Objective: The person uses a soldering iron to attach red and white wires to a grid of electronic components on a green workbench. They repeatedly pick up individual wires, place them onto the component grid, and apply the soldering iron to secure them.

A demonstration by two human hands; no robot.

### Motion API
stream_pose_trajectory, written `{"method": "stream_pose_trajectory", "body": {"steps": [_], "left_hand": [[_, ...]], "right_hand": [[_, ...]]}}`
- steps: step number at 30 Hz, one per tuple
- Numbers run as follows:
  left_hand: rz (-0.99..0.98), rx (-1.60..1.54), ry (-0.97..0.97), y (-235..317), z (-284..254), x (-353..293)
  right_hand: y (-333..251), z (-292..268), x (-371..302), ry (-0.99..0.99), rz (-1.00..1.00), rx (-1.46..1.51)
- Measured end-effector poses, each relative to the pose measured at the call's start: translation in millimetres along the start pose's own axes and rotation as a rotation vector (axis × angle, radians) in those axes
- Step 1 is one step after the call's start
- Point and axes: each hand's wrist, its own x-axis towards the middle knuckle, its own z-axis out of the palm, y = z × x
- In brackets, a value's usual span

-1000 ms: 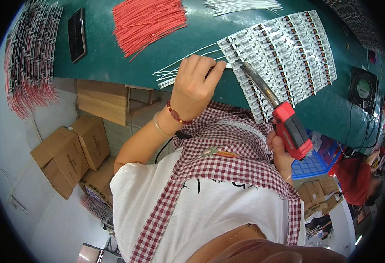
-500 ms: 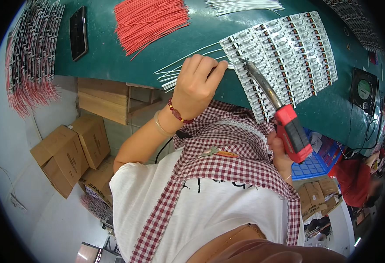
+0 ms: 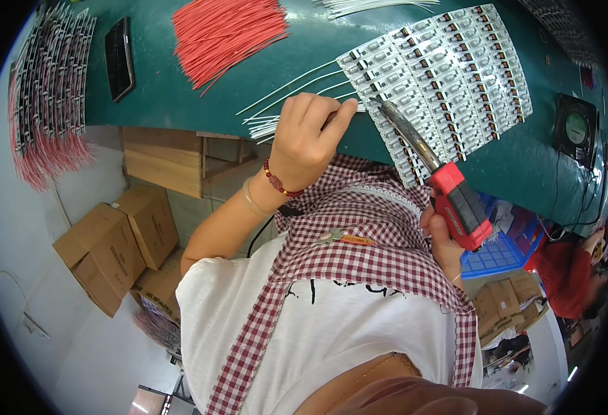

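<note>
My left hand (image 3: 309,135) is closed in a pinch at the left edge of a panel of small circuit boards (image 3: 432,61), on a thin white wire. Several white wires (image 3: 265,128) run leftward from that edge, some passing beneath the hand. My right hand (image 3: 445,249) grips a red and black soldering gun (image 3: 460,207) from below. Its dark metal tip points up and left, at the panel's left edge and just right of my left fingertips. Whether the tip touches the panel, I cannot tell.
A pile of red wires (image 3: 228,40) lies on the green table (image 3: 159,90), with more white wires (image 3: 380,7) at the back. A phone (image 3: 118,59) and wired boards (image 3: 49,90) are left; a black fan-like device (image 3: 575,131) is right. Cardboard boxes (image 3: 103,252) stand below.
The view has shifted slightly, and the wires and panel appear a little higher. The soldering gun's tip sits slightly left of before. Both hands keep their grip.
</note>
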Motion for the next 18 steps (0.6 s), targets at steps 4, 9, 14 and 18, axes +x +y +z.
{"method": "stream_pose_trajectory", "body": {"steps": [4,9,14,18], "left_hand": [[-0.005,0.003,-0.014,-0.4,-0.5,0.3],[-0.008,-0.018,-0.002,0.0,-0.4,-0.2],[-0.018,-0.018,-0.021,0.7,1.6,-0.6],[-0.009,-0.011,-0.016,0.4,2.1,-1.1]], "right_hand": [[8.5,2.1,0.7,-0.058,-0.075,0.009],[10.0,3.2,0.1,-0.050,-0.048,0.074],[3.8,1.3,1.6,-0.042,0.018,0.011],[5.3,4.4,0.6,0.001,-0.027,-0.012]]}}
